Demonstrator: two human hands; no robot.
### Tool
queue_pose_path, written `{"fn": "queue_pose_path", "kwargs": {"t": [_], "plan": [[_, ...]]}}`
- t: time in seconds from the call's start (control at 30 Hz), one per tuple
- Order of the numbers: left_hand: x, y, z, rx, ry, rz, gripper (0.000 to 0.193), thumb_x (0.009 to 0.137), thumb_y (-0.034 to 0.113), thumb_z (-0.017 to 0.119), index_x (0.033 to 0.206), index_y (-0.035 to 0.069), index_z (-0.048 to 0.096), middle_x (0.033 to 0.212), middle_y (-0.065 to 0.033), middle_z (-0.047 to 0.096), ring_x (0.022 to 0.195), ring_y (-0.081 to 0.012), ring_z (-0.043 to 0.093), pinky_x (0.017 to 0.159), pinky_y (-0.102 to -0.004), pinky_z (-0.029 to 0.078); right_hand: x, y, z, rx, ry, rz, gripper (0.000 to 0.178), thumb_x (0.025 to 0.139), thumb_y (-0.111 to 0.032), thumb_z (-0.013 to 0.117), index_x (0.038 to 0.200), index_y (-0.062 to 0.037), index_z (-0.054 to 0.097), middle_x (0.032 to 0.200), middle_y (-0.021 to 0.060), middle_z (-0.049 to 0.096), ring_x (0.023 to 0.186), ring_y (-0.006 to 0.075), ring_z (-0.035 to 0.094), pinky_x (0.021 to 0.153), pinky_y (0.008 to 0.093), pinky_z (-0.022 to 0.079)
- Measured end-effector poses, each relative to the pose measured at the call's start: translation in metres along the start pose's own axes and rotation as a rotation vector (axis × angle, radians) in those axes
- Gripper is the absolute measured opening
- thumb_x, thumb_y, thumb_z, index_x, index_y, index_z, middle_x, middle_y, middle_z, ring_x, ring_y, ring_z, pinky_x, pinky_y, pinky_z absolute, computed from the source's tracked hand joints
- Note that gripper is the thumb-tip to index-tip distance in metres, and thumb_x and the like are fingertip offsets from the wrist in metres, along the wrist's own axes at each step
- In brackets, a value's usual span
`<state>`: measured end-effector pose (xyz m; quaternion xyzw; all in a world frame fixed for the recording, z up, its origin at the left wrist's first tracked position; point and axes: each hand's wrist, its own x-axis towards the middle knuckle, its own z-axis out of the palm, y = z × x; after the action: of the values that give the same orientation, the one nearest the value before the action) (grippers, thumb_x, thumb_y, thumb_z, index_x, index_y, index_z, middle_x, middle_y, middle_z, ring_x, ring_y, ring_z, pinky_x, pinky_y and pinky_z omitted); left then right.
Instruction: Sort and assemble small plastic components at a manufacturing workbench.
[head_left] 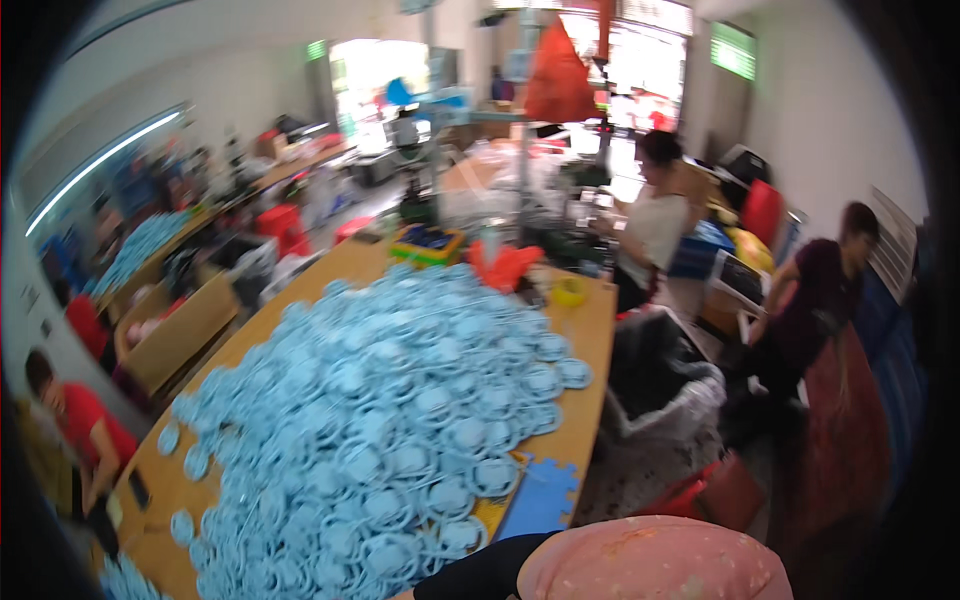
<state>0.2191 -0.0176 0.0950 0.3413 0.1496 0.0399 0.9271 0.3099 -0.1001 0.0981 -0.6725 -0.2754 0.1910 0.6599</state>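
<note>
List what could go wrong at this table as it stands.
1. The heap of light blue pieces is loose and piled up, so a nudge might make it slide and spread.
2. One stray piece lies near the right edge of the table; it could drop toward the plastic-lined container beside it.
3. The yellow round item also lies close to that edge and might get knocked off.

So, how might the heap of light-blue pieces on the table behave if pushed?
The heap would probably spread rather than move as one, since it looks loosely piled. It may tangle, as thin loops seem to overlap. The rightmost piece, near the edge of the table, could drop off.
</note>
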Motion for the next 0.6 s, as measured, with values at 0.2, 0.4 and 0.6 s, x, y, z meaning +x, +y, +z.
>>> {"fn": "queue_pose_path", "kwargs": {"t": [0.2, 0.4, 0.6], "plan": [[0.043, -0.064, 0.107, 0.243, -0.172, -0.1, 0.052, 0.09, 0.023, 0.063, 0.131, -0.003, 0.044, 0.123, -0.0154, 0.055, 0.098, -0.0241, 0.057, 0.083, -0.034, 0.049, -0.046, -0.035, -0.126, -0.045, 0.3, 0.113, 0.033, 0.079, -0.034, 0.064, 0.096, -0.0063, 0.065, 0.076, 0.0091, 0.068, 0.067, 0.0206, 0.064, 0.062, 0.0346, 0.05], [0.042, -0.124, 0.197, 0.465, -0.263, -0.079, 0.053, 0.09, 0.023, 0.063, 0.131, -0.003, 0.044, 0.122, -0.0154, 0.055, 0.097, -0.0238, 0.057, 0.082, -0.0337, 0.049, -0.111, -0.063, -0.204, -0.128, 0.54, 0.073, 0.031, 0.079, -0.036, 0.062, 0.09, -0.0066, 0.068, 0.074, 0.0094, 0.069, 0.066, 0.0201, 0.065, 0.061, 0.0358, 0.051], [0.017, -0.191, 0.281, 0.671, -0.328, -0.012, 0.054, 0.089, 0.024, 0.064, 0.131, -0.003, 0.043, 0.121, -0.0155, 0.055, 0.096, -0.0235, 0.057, 0.081, -0.0333, 0.049, -0.208, -0.109, -0.275, -0.251, 0.609, 0.187, 0.028, 0.076, -0.033, 0.063, 0.088, -0.0093, 0.07, 0.075, 0.0084, 0.069, 0.068, 0.0219, 0.066, 0.063, 0.0361, 0.051]]}}
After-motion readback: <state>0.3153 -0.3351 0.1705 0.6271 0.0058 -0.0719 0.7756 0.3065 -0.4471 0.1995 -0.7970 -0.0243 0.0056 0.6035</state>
